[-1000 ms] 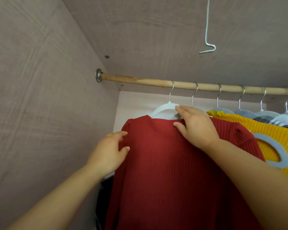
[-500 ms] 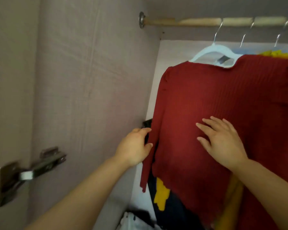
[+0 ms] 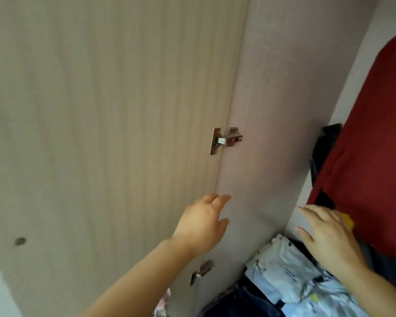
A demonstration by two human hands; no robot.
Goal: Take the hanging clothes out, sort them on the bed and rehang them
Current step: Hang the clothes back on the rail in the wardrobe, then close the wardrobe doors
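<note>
**Hands off the red top**

A second ago we had both hands up at the shoulders of the red top (image 3: pixel 373 138), settling it on its hanger. Half a second ago they had slid lower, the left at the sleeve and the right flat on the front. Now both are clear of it, and our view has swung down and left to the door (image 3: pixel 101 133) and its hinge (image 3: pixel 226 139). The rail and hanger are out of sight.

The top hangs at the right edge of the view, inside the wardrobe, with a dark garment (image 3: pixel 325 145) behind it. We judge this piece rehung and done with – the next one is probably to be fetched.

Our left hand (image 3: pixel 201 227) is stretched forward in front of the wardrobe's side wall, fingers straight and loosely spread, holding nothing. Our right hand (image 3: pixel 325 236) is just below the top's hem, above the pale blue folded clothes (image 3: pixel 290 277) – fingers spread, gripping nothing. Whether it brushes the fabric beneath it, we cannot tell.
</note>
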